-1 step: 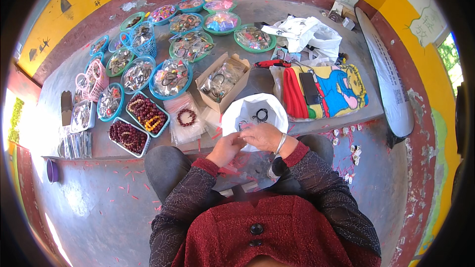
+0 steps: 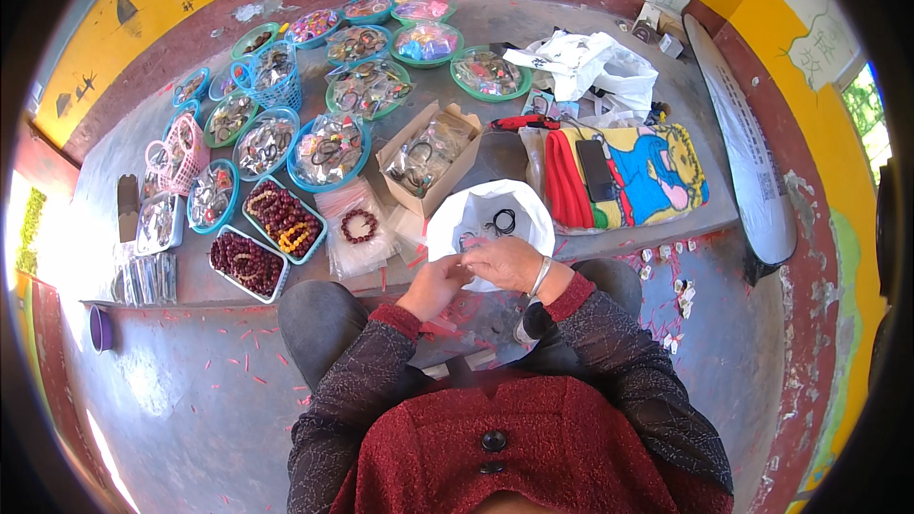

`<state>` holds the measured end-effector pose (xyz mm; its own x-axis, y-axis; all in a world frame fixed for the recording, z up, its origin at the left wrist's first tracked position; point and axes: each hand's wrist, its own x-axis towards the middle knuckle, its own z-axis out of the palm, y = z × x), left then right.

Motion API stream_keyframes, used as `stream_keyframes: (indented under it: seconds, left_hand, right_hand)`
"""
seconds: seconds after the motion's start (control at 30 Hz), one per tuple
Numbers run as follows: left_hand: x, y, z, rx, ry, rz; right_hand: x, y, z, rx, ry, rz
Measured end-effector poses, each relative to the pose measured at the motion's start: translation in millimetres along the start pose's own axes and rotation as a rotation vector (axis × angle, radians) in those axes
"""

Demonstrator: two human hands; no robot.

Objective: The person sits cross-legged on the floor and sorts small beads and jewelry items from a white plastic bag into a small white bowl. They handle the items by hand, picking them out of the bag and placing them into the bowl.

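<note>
My left hand [image 2: 433, 287] and my right hand [image 2: 506, 265] meet over the near rim of a white bag [image 2: 526, 202] that stands open in front of me. The fingers of both hands are closed and pressed together; whatever they pinch is hidden or too small to name. Inside the bag lie a coiled black cord [image 2: 504, 221] and some clear plastic pieces. A silver bangle [image 2: 541, 276] circles my right wrist. Just left of the bag, a dark red bead bracelet [image 2: 360, 226] rests on a stack of clear plastic bags [image 2: 348, 260].
Behind the white bag stands a cardboard box [image 2: 441, 198] of bagged items. Two trays of dark beads [image 2: 249, 265] and several filled baskets [image 2: 328, 154] spread leftward. At right lie a colourful folded cloth [image 2: 657, 181] with a phone [image 2: 597, 171] on it, and a long wrapped board [image 2: 743, 143].
</note>
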<state>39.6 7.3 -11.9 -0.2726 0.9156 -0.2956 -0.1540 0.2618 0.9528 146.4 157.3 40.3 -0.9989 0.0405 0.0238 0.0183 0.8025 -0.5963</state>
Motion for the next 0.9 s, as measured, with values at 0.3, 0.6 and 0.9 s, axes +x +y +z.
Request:
stream_keyframes:
  seconds: [0.3,0.6,0.9]
  left_hand:
    - [-1.5,4.7,0.5,0.307,0.081,0.109]
    - [1.4,0.8,-6.2,-0.273,0.185,-0.032]
    - [0.5,4.0,-2.3,-0.153,0.28,0.099]
  right_hand:
    - [-1.1,6.4,4.3,-0.048,-0.039,-0.076]
    - [3.6,-8.7,2.6,-0.027,0.196,-0.045]
    - [-0.1,-15.1,22.2,-0.138,0.224,-0.077]
